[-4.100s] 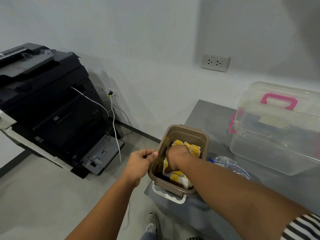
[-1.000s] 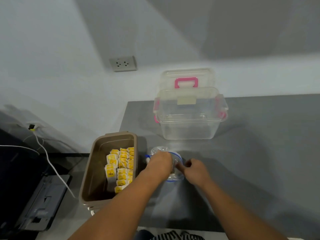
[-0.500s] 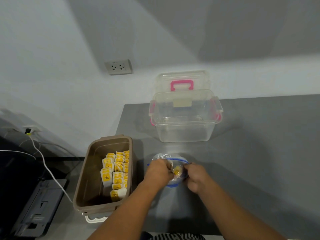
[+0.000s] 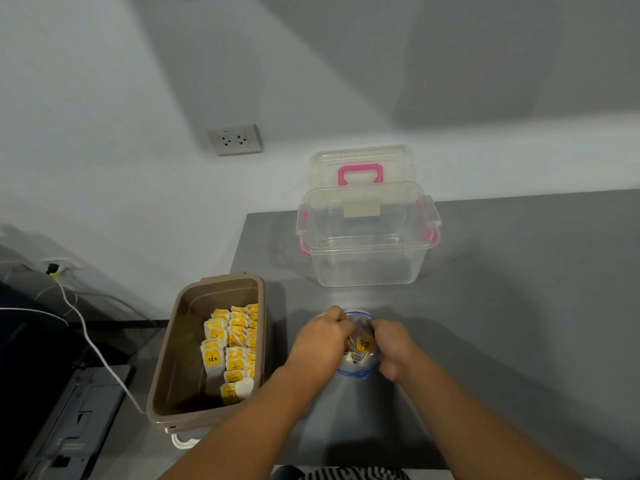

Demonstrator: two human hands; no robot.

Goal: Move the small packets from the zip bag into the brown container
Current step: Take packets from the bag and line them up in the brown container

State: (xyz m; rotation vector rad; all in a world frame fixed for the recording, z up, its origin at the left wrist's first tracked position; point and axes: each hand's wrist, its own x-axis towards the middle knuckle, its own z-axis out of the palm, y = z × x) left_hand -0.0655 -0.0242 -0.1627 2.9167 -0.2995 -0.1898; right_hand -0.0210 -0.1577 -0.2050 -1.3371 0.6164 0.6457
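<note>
Packets (image 4: 232, 348) stand in rows inside the brown container (image 4: 173, 368) at the left edge of the table (image 4: 502, 306). Just right of it sits the zip bag (image 4: 358, 371), with the left grip (image 4: 323, 337) and right grip (image 4: 393, 351) each curled round one side of its open mouth. One yellow packet (image 4: 364, 342) shows inside.

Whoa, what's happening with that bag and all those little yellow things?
A person is moving tea packets out of the zip bag on the grey table. The left hand and the right hand grip the bag's mouth, holding it open, and a few packets lie inside. The brown container to its left already holds rows of yellow packets. A clear box with a pink handle stands behind.
</note>
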